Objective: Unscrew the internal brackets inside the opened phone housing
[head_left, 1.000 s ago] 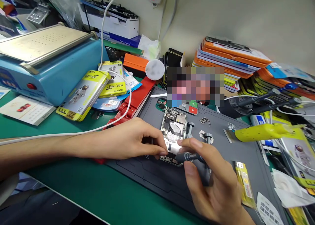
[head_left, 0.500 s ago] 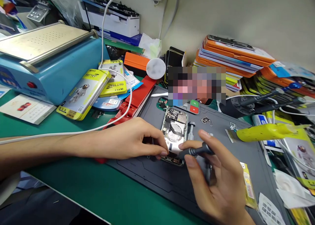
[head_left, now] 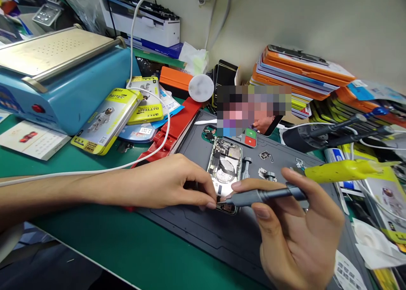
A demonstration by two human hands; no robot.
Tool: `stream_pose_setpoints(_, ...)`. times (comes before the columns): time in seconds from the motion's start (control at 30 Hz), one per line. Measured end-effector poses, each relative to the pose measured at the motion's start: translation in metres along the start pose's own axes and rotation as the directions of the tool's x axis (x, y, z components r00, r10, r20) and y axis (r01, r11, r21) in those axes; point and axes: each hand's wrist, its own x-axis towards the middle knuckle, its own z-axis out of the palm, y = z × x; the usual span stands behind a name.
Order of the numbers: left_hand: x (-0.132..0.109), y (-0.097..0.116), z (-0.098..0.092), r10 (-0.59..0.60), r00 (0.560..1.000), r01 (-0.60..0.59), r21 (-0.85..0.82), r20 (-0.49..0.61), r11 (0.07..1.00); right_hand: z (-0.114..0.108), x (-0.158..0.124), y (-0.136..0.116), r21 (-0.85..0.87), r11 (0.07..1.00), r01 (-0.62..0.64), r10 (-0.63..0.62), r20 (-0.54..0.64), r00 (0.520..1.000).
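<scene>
An opened smartphone (head_left: 234,154) lies on the dark grey work mat (head_left: 190,222), its inner boards and a round silvery patch exposed. My left hand (head_left: 184,182) reaches in from the left. Its thumb and fingers are pinched together over the phone's lower left edge; what lies between them is hidden. My right hand (head_left: 301,230) holds a grey pen-like screwdriver (head_left: 249,197) nearly level between thumb and fingers. The screwdriver's thin tip points left and meets the left fingertips at the phone's bottom end.
Small metal parts (head_left: 265,156) lie right of the phone. A blue machine with a metal plate (head_left: 91,87), yellow battery packs (head_left: 106,120) and a white cable (head_left: 149,154) are at left. Stacked orange boxes (head_left: 304,76) stand behind; a yellow-handled tool (head_left: 339,171) is at right.
My right hand has moved right and lower, and the screwdriver has swung flatter, so more of its shaft shows. My left hand stays almost in place at the phone's edge.
</scene>
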Motion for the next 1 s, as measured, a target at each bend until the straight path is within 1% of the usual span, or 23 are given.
stream_pose_setpoints(0.07, -0.001, 0.002, 0.0, -0.014, 1.0, 0.014, 0.043, 0.002, 0.999, -0.003, 0.002, 0.002, 0.016, 1.0, -0.011, 0.013, -0.113, 0.993)
stream_pose_setpoints(0.1, -0.002, 0.003, -0.001, -0.009, 1.0, 0.009, 0.065, -0.002, 0.998, -0.005, 0.002, 0.005, 0.004, 1.0, 0.0, 0.001, -0.149, 0.989)
stream_pose_setpoints(0.13, -0.003, 0.003, 0.0, 0.019, 1.0, -0.018, 0.084, -0.007, 0.996, -0.007, 0.002, 0.008, -0.02, 1.0, 0.018, -0.02, -0.152, 0.988)
stream_pose_setpoints(0.17, -0.004, 0.004, 0.0, 0.07, 0.997, -0.068, 0.107, -0.018, 0.992, -0.009, 0.001, 0.011, -0.048, 0.998, 0.037, -0.043, -0.123, 0.992)
stream_pose_setpoints(0.23, -0.007, 0.003, 0.003, 0.225, 0.974, -0.216, 0.216, -0.018, 0.952, -0.013, -0.002, 0.018, -0.076, 0.995, 0.069, -0.071, -0.031, 0.997)
stream_pose_setpoints(0.27, -0.008, 0.003, 0.006, 0.315, 0.949, -0.301, 0.319, 0.007, 0.899, -0.015, -0.004, 0.02, -0.083, 0.993, 0.081, -0.082, -0.001, 0.997)
stream_pose_setpoints(0.3, -0.01, 0.003, 0.008, 0.391, 0.919, -0.374, 0.439, 0.056, 0.817, -0.017, -0.007, 0.023, -0.092, 0.992, 0.089, -0.088, 0.019, 0.996)
stream_pose_setpoints(0.33, -0.011, 0.003, 0.011, 0.441, 0.889, -0.428, 0.557, 0.121, 0.711, -0.019, -0.009, 0.024, -0.106, 0.99, 0.092, -0.089, 0.028, 0.996)
stream_pose_setpoints(0.37, -0.012, 0.003, 0.014, 0.469, 0.864, -0.466, 0.647, 0.184, 0.604, -0.02, -0.011, 0.025, -0.119, 0.989, 0.091, -0.088, 0.031, 0.996)
stream_pose_setpoints(0.4, -0.013, 0.002, 0.017, 0.478, 0.847, -0.486, 0.702, 0.233, 0.52, -0.021, -0.013, 0.025, -0.125, 0.988, 0.087, -0.084, 0.031, 0.996)
stream_pose_setpoints(0.43, -0.014, 0.002, 0.019, 0.48, 0.839, -0.493, 0.732, 0.257, 0.47, -0.022, -0.014, 0.025, -0.126, 0.989, 0.082, -0.078, 0.031, 0.996)
stream_pose_setpoints(0.47, -0.014, 0.002, 0.02, 0.479, 0.838, -0.492, 0.744, 0.262, 0.453, -0.023, -0.015, 0.025, -0.122, 0.989, 0.079, -0.076, 0.031, 0.997)
stream_pose_setpoints(0.6, -0.016, -0.001, 0.021, 0.461, 0.862, -0.44, 0.765, 0.212, 0.471, -0.021, -0.02, 0.026, -0.106, 0.991, 0.078, -0.076, 0.02, 0.997)
stream_pose_setpoints(0.73, -0.018, -0.003, 0.02, 0.421, 0.878, -0.422, 0.781, 0.227, 0.46, -0.018, -0.022, 0.028, -0.109, 0.991, 0.075, -0.072, 0.036, 0.997)
stream_pose_setpoints(0.9, -0.019, -0.005, 0.021, 0.395, 0.896, -0.401, 0.757, 0.205, 0.516, -0.018, -0.021, 0.028, -0.085, 0.991, 0.103, -0.096, 0.086, 0.992)
stream_pose_setpoints(1.0, -0.02, -0.007, 0.022, 0.39, 0.897, -0.4, 0.756, 0.208, 0.518, -0.019, -0.02, 0.027, -0.097, 0.991, 0.093, -0.082, 0.106, 0.991)
